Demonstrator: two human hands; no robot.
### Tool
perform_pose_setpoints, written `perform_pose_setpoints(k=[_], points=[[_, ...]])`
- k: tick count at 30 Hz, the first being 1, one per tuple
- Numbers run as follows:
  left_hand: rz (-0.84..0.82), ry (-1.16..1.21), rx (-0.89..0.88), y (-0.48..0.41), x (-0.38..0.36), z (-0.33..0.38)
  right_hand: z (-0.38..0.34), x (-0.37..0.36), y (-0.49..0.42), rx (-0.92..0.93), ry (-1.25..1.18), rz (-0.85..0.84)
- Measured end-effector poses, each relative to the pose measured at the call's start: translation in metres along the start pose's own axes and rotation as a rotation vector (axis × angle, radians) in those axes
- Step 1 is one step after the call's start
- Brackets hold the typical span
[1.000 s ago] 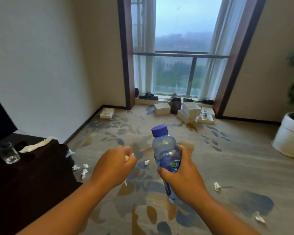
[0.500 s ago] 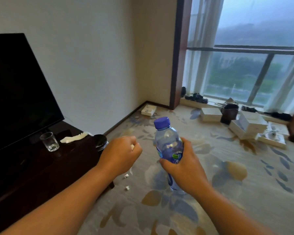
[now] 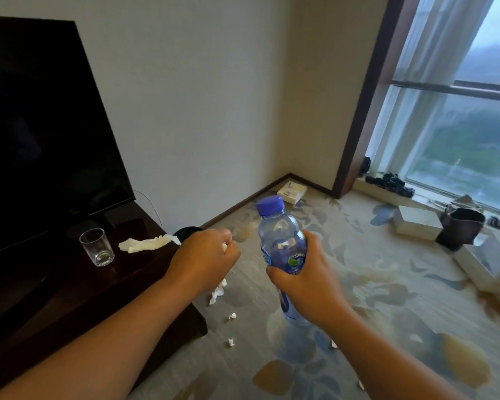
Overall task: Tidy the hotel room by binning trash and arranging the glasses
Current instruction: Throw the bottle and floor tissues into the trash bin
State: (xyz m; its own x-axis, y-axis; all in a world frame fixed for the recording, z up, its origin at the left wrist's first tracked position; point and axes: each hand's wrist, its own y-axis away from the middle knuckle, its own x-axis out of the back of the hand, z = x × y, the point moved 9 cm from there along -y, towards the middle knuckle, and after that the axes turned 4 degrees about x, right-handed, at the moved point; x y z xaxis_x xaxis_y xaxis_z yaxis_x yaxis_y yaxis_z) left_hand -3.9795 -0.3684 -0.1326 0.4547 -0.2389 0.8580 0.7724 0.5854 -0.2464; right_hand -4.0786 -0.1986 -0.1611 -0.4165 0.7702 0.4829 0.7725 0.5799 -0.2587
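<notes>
Above the carpet (image 3: 373, 287) beside the worktop (image 3: 55, 298), my left grip (image 3: 205, 261) balls round tissue scraps (image 3: 224, 246) and my right grip (image 3: 303, 281) clasps the capped water bottle (image 3: 280, 241); binning step, I judge; next, reach what looks like the bin (image 3: 186, 230).

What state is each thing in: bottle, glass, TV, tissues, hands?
Water bottle: capped, upright, gripped by right hand.
Left hand: fingers curled round a tissue wad.
Glass: upright, looks empty, on the cabinet.
Loose tissue: crumpled, lying beside the glass.
Television: screen dark.
Paper scraps: scattered on carpet.
</notes>
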Motion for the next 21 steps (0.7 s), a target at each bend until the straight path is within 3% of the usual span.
perform_pose_setpoints(k=[5,21], points=[[-0.084,0.005,0.007,-0.077,-0.012,-0.032,-0.008,-0.030,-0.084,0.024,0.051,-0.029],[-0.004,0.030,0.274,-0.253,-0.056,-0.111,0.056,-0.129,-0.307,0.084,-0.040,-0.280]])
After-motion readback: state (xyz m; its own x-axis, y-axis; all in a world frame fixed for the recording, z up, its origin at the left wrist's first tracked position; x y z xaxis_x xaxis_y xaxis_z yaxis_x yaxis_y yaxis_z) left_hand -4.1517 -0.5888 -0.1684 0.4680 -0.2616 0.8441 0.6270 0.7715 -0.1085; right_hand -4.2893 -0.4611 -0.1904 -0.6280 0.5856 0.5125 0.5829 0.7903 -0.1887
